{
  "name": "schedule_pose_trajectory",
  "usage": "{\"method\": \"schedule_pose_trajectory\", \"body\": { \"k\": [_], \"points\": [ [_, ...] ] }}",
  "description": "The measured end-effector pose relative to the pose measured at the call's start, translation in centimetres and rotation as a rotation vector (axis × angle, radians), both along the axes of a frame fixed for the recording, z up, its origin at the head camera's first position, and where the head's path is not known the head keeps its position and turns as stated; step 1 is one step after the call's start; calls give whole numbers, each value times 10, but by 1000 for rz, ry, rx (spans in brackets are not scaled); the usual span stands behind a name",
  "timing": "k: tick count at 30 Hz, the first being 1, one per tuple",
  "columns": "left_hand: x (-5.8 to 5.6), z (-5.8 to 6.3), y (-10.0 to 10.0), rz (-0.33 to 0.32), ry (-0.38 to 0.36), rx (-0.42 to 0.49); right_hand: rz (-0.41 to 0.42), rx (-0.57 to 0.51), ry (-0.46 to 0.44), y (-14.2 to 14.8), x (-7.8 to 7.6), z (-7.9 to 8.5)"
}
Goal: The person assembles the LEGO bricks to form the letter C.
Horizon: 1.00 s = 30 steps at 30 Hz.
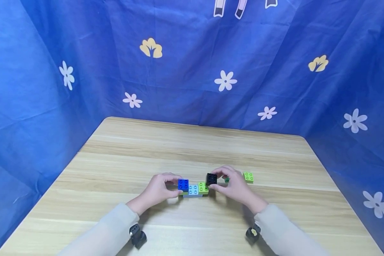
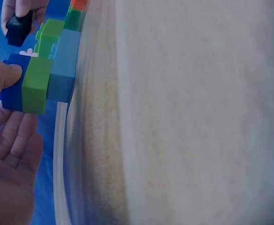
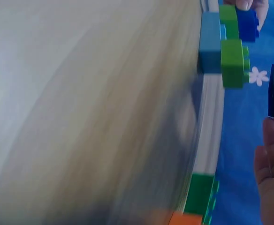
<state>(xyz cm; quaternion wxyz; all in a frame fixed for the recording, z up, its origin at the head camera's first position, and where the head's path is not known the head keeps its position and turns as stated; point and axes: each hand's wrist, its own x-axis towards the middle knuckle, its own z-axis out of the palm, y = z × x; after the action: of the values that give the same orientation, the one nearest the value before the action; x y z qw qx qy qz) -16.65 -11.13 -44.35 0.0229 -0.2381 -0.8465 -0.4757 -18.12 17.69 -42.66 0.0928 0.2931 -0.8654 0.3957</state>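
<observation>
My left hand (image 1: 160, 187) pinches a dark blue toy building brick (image 1: 183, 185) between thumb and fingers. That brick sits on a lime green brick (image 2: 36, 84), which overhangs the left end of a longer light blue brick (image 2: 64, 65). On the right end of the light blue brick stands another lime green brick (image 3: 232, 63), its studs bare. Thumb and fingers of my right hand (image 1: 235, 185) pinch a black brick (image 1: 211, 179). It is held just above and to the right of that right-hand green brick, with a gap showing in the right wrist view.
Right of the joined bricks, partly behind my right hand, lies a dark green brick (image 3: 200, 194) with an orange brick (image 3: 186, 219) beside it. Farther right is a lime green brick (image 1: 248, 177). A blue patterned cloth (image 1: 192, 64) hangs behind the wooden table (image 1: 185, 145).
</observation>
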Motion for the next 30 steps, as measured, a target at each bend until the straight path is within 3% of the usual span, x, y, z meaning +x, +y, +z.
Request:
{"method": "schedule_pose_trajectory", "body": {
  "k": [16,21,30],
  "points": [
    [-2,-1,-1,-36,30,17,156,4,15,-55,-2,11],
    [-2,0,-2,-40,10,32,213,-13,42,-67,-1,11],
    [-2,1,-2,-35,-7,34,217,-5,32,-75,-4,7]
  ]
}}
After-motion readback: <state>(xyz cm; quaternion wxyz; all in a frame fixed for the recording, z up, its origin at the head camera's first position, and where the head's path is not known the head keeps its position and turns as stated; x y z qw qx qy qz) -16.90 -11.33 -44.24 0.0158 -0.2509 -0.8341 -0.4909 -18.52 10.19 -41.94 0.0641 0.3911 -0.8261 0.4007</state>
